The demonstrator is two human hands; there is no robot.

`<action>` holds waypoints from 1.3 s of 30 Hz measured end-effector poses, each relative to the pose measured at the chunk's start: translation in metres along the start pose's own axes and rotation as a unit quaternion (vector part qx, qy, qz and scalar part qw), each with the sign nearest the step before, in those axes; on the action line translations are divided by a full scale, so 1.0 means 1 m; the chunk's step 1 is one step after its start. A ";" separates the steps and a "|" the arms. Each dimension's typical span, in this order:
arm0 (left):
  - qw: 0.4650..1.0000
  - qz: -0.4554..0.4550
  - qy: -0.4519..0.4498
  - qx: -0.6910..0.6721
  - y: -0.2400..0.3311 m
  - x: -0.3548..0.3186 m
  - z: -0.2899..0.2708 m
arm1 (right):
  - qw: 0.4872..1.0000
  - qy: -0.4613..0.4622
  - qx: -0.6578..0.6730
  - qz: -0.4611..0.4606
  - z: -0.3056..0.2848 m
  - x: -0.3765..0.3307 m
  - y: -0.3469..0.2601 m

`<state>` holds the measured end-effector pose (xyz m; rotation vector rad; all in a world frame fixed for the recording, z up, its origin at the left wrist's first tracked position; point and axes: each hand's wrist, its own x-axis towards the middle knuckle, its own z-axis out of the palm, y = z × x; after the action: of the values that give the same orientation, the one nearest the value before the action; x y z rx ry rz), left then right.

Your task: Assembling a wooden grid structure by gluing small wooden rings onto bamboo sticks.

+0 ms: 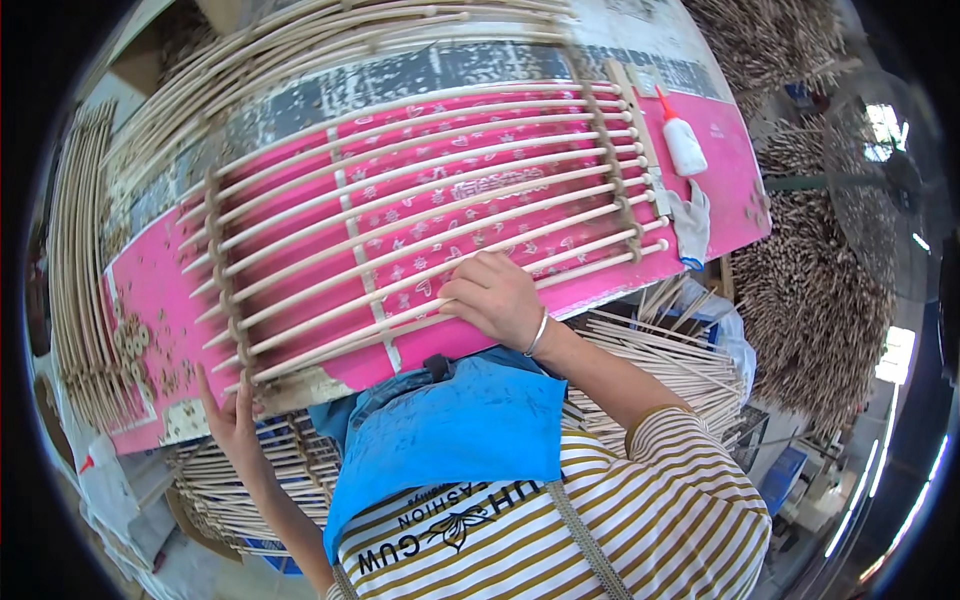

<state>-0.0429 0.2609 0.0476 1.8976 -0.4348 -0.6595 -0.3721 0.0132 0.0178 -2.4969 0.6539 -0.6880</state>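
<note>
The left hand (235,420) rests flat with its fingers spread against the near left corner of the wooden rod panel (420,215), gripping nothing. The right hand (497,298) curls over the nearest rods just past the middle slat — pinching one, it seems. Steady pressure on the left likely keeps the panel from sliding on the pink mat (735,175) while the right seats its rod evenly; a glue bottle (683,140) stands beyond the right hand.

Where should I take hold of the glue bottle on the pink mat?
Probably grip the white body of the glue bottle across its width, coming from above. It lies flat on the pink mat, red nozzle pointing away, body sides clear of the rattan frame.
</note>
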 end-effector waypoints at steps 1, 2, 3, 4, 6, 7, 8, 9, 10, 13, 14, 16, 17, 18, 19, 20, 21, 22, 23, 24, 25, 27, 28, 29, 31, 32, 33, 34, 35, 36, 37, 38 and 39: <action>1.000 0.000 -0.002 0.012 0.002 0.000 0.001 | 1.000 0.006 -0.005 0.005 -0.001 -0.001 0.001; 1.000 0.000 -0.001 0.026 0.004 0.001 0.003 | 1.000 0.007 -0.005 0.008 -0.002 -0.002 0.001; 1.000 0.005 0.000 0.013 0.005 0.000 0.006 | 1.000 0.006 -0.003 0.007 -0.002 -0.002 0.001; 1.000 0.006 -0.001 0.013 0.005 0.001 0.006 | 1.000 0.008 -0.003 0.008 -0.003 -0.002 0.001; 1.000 0.004 0.002 0.017 0.006 0.002 0.005 | 1.000 0.008 -0.005 0.010 -0.004 -0.002 0.001; 1.000 0.004 0.002 0.018 0.006 0.002 0.005 | 1.000 0.009 -0.005 0.010 -0.004 -0.002 0.000; 1.000 0.010 -0.001 0.012 0.008 0.002 0.006 | 1.000 0.008 -0.007 0.008 -0.004 -0.002 0.001; 1.000 0.015 -0.004 0.005 0.009 0.001 0.006 | 1.000 0.007 -0.009 0.004 -0.003 -0.001 0.001; 1.000 0.016 -0.003 0.005 0.008 0.001 0.005 | 1.000 0.008 -0.009 0.004 -0.003 -0.001 0.001; 1.000 0.027 -0.009 0.005 0.005 -0.001 0.001 | 1.000 0.012 -0.014 -0.007 0.000 -0.002 -0.001; 1.000 0.028 -0.009 0.005 0.004 0.000 0.000 | 1.000 0.014 -0.015 -0.009 -0.001 -0.002 -0.002; 1.000 0.028 -0.005 0.000 0.003 0.001 -0.002 | 1.000 0.016 -0.016 -0.012 -0.004 -0.002 -0.005; 1.000 0.029 -0.004 0.000 0.003 0.001 -0.003 | 1.000 0.021 -0.019 -0.011 -0.006 -0.003 -0.006; 0.999 0.033 -0.007 -0.009 0.005 0.001 -0.003 | 0.999 0.026 -0.023 -0.009 -0.009 -0.001 -0.008; 0.999 0.038 -0.010 -0.019 0.008 0.001 -0.003 | 0.999 0.027 -0.024 -0.010 -0.012 0.002 -0.008; 0.999 0.042 0.001 -0.028 0.013 0.000 -0.002 | 0.999 0.024 -0.035 -0.016 -0.015 0.007 -0.006; 0.998 0.047 0.014 -0.036 0.021 -0.001 -0.002 | 0.999 0.021 -0.045 -0.023 -0.018 0.013 -0.004; 0.997 0.076 0.001 -0.024 0.017 0.004 -0.013 | 0.998 0.040 -0.043 -0.035 -0.020 0.022 -0.001; 0.997 0.077 0.000 -0.025 0.016 0.010 -0.016 | 0.998 0.041 -0.041 -0.036 -0.020 0.029 0.004; 0.995 0.095 0.022 -0.026 0.016 0.016 -0.019 | 0.998 0.042 -0.039 -0.039 -0.020 0.036 0.008; 0.992 0.112 0.044 -0.027 0.017 0.020 -0.020 | 0.997 0.049 -0.039 -0.047 -0.021 0.043 0.012; 0.992 0.115 0.049 -0.030 0.018 0.024 -0.022 | 0.996 0.053 -0.040 -0.054 -0.018 0.052 0.019; 0.991 0.116 0.056 -0.032 0.019 0.024 -0.023 | 0.996 0.055 -0.039 -0.060 -0.016 0.055 0.021; 0.991 0.119 0.061 -0.025 0.021 0.023 -0.023 | 0.996 0.047 -0.041 -0.060 -0.014 0.060 0.024; 0.990 0.113 0.076 -0.020 0.021 0.012 -0.033 | 0.997 0.042 -0.022 -0.063 -0.009 0.065 0.025; 0.991 0.104 0.084 -0.012 0.016 0.007 -0.038 | 0.997 0.038 -0.008 -0.067 -0.003 0.068 0.024; 0.991 0.094 0.096 -0.003 0.014 0.003 -0.040 | 0.996 0.046 -0.012 -0.076 -0.001 0.066 0.027; 0.991 0.086 0.105 -0.008 0.015 -0.004 -0.031 | 0.996 0.049 -0.023 -0.071 0.000 0.063 0.029; 0.991 0.084 0.105 -0.004 0.010 0.002 -0.026 | 0.996 0.055 -0.030 -0.066 0.000 0.061 0.033; 0.994 0.057 0.097 0.003 0.006 0.006 -0.021 | 0.998 0.014 -0.031 -0.045 -0.009 0.061 0.035; 0.993 0.066 0.096 -0.009 0.006 0.009 -0.012 | 0.999 0.006 -0.036 -0.038 -0.015 0.061 0.034; 0.988 0.092 0.118 -0.029 0.004 0.012 -0.003 | 0.999 -0.001 -0.045 -0.029 -0.018 0.061 0.033; 0.993 0.070 0.090 -0.031 0.012 0.008 -0.002 | 0.999 0.007 -0.033 -0.037 -0.018 0.063 0.032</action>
<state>-0.0354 0.2532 0.0578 1.8304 -0.4217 -0.4014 -0.3445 -0.0513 0.0354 -2.5915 0.6009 -0.7224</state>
